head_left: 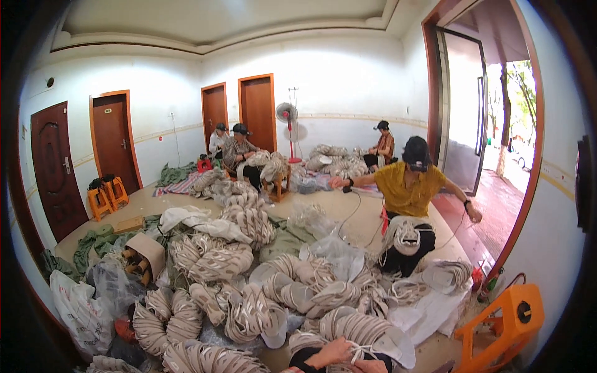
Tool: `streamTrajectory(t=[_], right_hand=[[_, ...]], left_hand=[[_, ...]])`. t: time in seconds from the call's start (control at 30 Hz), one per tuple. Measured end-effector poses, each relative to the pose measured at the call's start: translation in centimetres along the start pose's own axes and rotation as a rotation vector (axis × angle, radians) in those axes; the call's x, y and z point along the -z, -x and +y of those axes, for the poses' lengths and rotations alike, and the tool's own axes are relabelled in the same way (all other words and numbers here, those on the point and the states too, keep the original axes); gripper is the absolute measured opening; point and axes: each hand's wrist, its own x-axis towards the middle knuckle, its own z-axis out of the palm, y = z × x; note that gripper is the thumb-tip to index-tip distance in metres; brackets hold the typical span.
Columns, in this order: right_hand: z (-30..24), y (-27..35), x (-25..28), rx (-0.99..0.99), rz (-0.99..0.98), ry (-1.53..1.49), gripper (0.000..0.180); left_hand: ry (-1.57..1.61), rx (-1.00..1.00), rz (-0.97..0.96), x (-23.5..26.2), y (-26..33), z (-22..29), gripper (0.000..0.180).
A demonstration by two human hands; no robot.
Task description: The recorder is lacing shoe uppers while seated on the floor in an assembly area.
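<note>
At the bottom edge my left hand (329,352), with a black sleeve behind it, is closed on a white cord (357,354). The cord lies over a bundle of beige and white striped sandal pieces (367,328). My right hand (372,366) sits just right of the cord, touching the same bundle, and the frame edge cuts most of it off. Several more bundles of the same pieces (249,311) are heaped on the floor in front of me.
A person in a yellow shirt (410,186) sits ahead on the right, arms spread, holding a thin cord. Three more people sit at the back by a standing fan (287,115). An orange stool (504,323) lies at right, and plastic bags (81,311) sit at left.
</note>
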Motion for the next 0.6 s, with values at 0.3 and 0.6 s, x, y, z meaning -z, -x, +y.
streamTrajectory(t=[0.3,0.6], right_hand=[[-2.3,-1.3,2.7,0.046,0.150,-0.137,0.015],[-2.4,-8.7,4.4,-0.106,0.117,-0.377,0.018]], left_hand=[[-0.044,0.043,0.205,0.7,2.0,5.0,0.031],[0.485,-0.003,0.509,7.8,5.1,6.5,0.024]])
